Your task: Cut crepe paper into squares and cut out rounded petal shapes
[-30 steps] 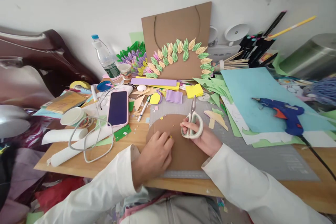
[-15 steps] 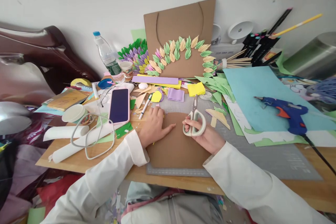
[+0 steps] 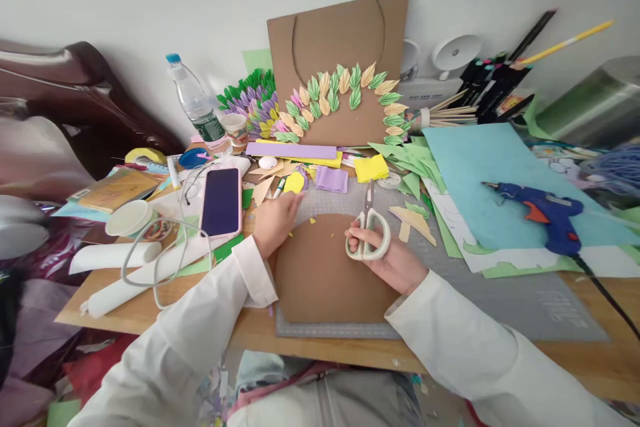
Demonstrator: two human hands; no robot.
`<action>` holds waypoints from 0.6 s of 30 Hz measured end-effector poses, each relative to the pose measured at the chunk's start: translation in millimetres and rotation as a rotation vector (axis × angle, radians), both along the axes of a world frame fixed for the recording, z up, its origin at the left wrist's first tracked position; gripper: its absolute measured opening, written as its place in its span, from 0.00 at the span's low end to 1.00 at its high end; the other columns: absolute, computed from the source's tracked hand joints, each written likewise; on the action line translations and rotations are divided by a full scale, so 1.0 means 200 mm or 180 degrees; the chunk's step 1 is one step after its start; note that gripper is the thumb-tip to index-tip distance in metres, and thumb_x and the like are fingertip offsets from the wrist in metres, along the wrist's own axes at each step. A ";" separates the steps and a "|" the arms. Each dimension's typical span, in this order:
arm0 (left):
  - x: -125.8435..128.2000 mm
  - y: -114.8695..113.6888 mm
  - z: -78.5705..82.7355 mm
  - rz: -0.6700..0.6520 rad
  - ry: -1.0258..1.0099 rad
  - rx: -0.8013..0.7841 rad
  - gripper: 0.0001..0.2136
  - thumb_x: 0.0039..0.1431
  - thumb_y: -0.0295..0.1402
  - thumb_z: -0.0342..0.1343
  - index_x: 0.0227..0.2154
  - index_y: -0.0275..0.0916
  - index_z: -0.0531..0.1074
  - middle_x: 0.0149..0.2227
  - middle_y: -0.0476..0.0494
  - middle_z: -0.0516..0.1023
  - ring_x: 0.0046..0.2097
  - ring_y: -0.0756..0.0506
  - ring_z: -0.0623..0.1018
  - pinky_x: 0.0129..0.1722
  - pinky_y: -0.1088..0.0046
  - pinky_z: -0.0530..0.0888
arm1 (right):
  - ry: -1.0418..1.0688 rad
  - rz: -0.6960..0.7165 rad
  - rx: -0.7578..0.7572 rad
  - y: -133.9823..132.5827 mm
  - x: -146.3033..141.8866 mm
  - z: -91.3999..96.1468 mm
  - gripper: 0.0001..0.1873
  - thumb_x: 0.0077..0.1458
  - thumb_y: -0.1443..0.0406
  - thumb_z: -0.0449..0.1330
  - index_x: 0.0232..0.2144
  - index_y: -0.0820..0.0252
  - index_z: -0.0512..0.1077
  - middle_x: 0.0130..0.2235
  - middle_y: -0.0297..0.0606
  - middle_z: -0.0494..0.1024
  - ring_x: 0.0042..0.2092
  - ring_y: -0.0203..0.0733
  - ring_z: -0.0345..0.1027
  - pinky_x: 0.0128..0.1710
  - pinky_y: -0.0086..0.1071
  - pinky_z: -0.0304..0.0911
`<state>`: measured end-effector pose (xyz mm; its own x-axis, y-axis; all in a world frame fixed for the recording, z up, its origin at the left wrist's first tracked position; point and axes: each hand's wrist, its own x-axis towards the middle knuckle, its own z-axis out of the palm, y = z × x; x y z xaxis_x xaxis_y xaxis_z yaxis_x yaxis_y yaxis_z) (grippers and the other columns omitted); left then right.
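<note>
My right hand (image 3: pixel 395 257) holds a pair of white-handled scissors (image 3: pixel 369 233) by the finger loops, blades pointing away from me. Just beyond the blade tips lies a folded yellow paper strip (image 3: pixel 371 168). My left hand (image 3: pixel 275 221) reaches over the left edge of the mat, fingers forward, beside a yellow paper cutout (image 3: pixel 294 182) and a partly covered marker (image 3: pixel 279 188). I see no object in it, though its fingertips are partly hidden. Below both hands, a brown card with a rounded top (image 3: pixel 335 273) lies flat, with tiny yellow scraps on it.
A grey cutting mat (image 3: pixel 470 300) lies under the card. To the left are a phone (image 3: pixel 221 201), a white cable and paper rolls (image 3: pixel 130 287). A blue glue gun (image 3: pixel 545 210) rests on blue paper at right. Behind stands a brown board (image 3: pixel 340 33) with folded paper leaves.
My left hand has left the brown card and moved forward and left to the paper pieces, uncovering the yellow scraps. My right hand keeps the scissors nearly in place.
</note>
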<state>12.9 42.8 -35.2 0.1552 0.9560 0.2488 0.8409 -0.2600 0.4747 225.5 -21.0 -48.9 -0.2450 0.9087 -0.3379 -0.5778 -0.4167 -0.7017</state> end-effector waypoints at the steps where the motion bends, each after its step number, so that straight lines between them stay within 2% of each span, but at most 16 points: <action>1: 0.00 -0.01 0.02 0.0104 -0.0121 0.0058 0.22 0.70 0.42 0.34 0.20 0.41 0.55 0.18 0.49 0.63 0.23 0.48 0.68 0.25 0.73 0.62 | 0.0010 0.0001 -0.0002 0.00 0.00 0.00 0.11 0.43 0.66 0.73 0.29 0.59 0.75 0.30 0.32 0.77 0.30 0.31 0.66 0.30 0.25 0.62; 3: 0.00 -0.04 0.05 0.0188 -0.0307 0.0135 0.25 0.70 0.41 0.21 0.20 0.42 0.52 0.18 0.50 0.61 0.22 0.49 0.67 0.23 0.74 0.63 | 0.0032 -0.0006 -0.0012 0.00 0.00 -0.01 0.11 0.43 0.67 0.73 0.29 0.59 0.75 0.30 0.32 0.77 0.31 0.31 0.66 0.31 0.25 0.63; 5: 0.02 -0.07 0.06 0.0117 -0.0352 0.0178 0.25 0.69 0.41 0.18 0.23 0.42 0.53 0.20 0.49 0.63 0.24 0.49 0.68 0.24 0.75 0.65 | 0.0054 -0.0022 -0.0023 0.00 0.00 -0.01 0.11 0.42 0.67 0.73 0.29 0.58 0.76 0.31 0.32 0.77 0.31 0.31 0.66 0.31 0.25 0.63; 6: 0.04 -0.08 0.05 0.0019 -0.0314 0.0190 0.23 0.70 0.41 0.21 0.24 0.42 0.55 0.23 0.48 0.65 0.26 0.48 0.69 0.26 0.74 0.66 | 0.0062 -0.0034 -0.0028 0.00 0.00 -0.02 0.11 0.42 0.67 0.73 0.29 0.58 0.76 0.31 0.32 0.77 0.31 0.31 0.66 0.31 0.25 0.63; 8: 0.09 -0.10 0.03 -0.0310 -0.0134 0.0192 0.18 0.69 0.44 0.33 0.29 0.40 0.60 0.29 0.46 0.69 0.32 0.46 0.71 0.33 0.72 0.70 | 0.0075 -0.0062 -0.0028 0.00 0.00 -0.02 0.11 0.42 0.68 0.73 0.29 0.57 0.76 0.31 0.31 0.77 0.31 0.31 0.66 0.31 0.25 0.63; 10: 0.13 -0.11 -0.01 -0.0736 0.0146 0.0155 0.15 0.62 0.47 0.49 0.33 0.39 0.63 0.36 0.42 0.72 0.39 0.42 0.72 0.42 0.66 0.70 | 0.0087 -0.0068 -0.0025 0.00 0.00 -0.01 0.11 0.42 0.67 0.73 0.29 0.58 0.76 0.31 0.31 0.77 0.30 0.31 0.67 0.31 0.25 0.64; 11: 0.15 -0.11 -0.02 -0.0911 0.0293 0.0126 0.15 0.59 0.47 0.54 0.34 0.39 0.65 0.38 0.41 0.72 0.42 0.40 0.72 0.46 0.62 0.69 | 0.0092 -0.0063 -0.0027 0.00 0.00 -0.01 0.11 0.42 0.67 0.73 0.29 0.58 0.76 0.31 0.31 0.77 0.31 0.31 0.67 0.31 0.25 0.64; 12: 0.17 -0.11 -0.04 -0.1038 0.0430 0.0091 0.15 0.58 0.46 0.55 0.35 0.38 0.66 0.40 0.39 0.72 0.44 0.38 0.71 0.49 0.59 0.68 | 0.0095 -0.0058 -0.0030 0.00 0.00 -0.01 0.11 0.42 0.67 0.73 0.29 0.58 0.76 0.31 0.31 0.77 0.31 0.31 0.67 0.31 0.25 0.64; 14: 0.18 -0.08 -0.06 -0.1153 0.0657 0.0001 0.11 0.62 0.41 0.53 0.36 0.37 0.67 0.41 0.37 0.73 0.46 0.37 0.72 0.50 0.58 0.67 | 0.0093 -0.0055 -0.0044 0.00 0.00 -0.01 0.11 0.42 0.67 0.73 0.29 0.58 0.76 0.30 0.31 0.77 0.31 0.31 0.67 0.31 0.25 0.64; 16: 0.18 -0.03 -0.07 -0.1130 0.0827 -0.0114 0.07 0.65 0.34 0.49 0.35 0.36 0.68 0.40 0.36 0.74 0.44 0.38 0.74 0.46 0.61 0.69 | 0.0087 -0.0061 -0.0058 0.00 0.00 -0.01 0.11 0.42 0.67 0.73 0.29 0.58 0.76 0.31 0.31 0.77 0.31 0.31 0.67 0.31 0.24 0.64; 18: 0.17 0.04 -0.07 -0.1011 0.0943 -0.0221 0.06 0.65 0.31 0.49 0.35 0.35 0.69 0.38 0.36 0.75 0.40 0.39 0.76 0.41 0.64 0.70 | 0.0083 -0.0061 -0.0069 0.00 0.00 0.00 0.11 0.42 0.67 0.73 0.29 0.59 0.76 0.30 0.31 0.77 0.31 0.31 0.67 0.31 0.24 0.63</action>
<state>46.3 50.7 -48.9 0.4990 0.8623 0.0862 0.8269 -0.5035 0.2504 224.8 -21.3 -49.7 -0.2367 0.9058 -0.3514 -0.6038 -0.4205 -0.6772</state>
